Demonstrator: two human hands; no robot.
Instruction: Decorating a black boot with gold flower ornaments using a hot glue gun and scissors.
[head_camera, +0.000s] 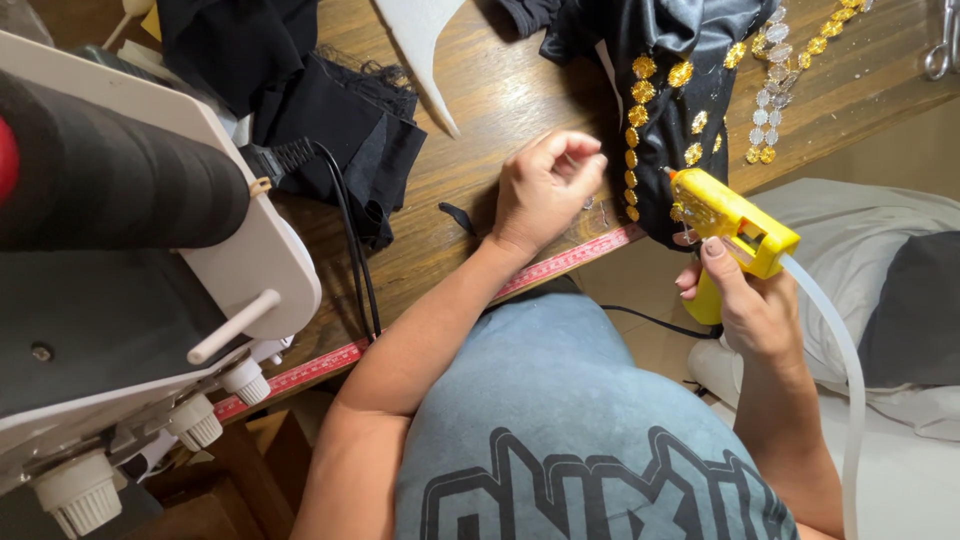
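At table edge, right: yellow glue gun (735, 222) gripped in right hand (752, 305), long axis upper-left, nozzle touching black garment (672, 60) with gold sequins (640, 115). Left hand (545, 187) on wooden table (500, 90), fingertips pinched, contents too small to tell. Nearby: red measuring tape (560, 263), sewing machine (120, 290).

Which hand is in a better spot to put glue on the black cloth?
Probably the right hand: it holds the yellow glue gun, whose tip is at the black cloth. The left hand rests on the table.

Yellow glue gun (735, 222), black garment (690, 40) — gold-dotted, seemingly
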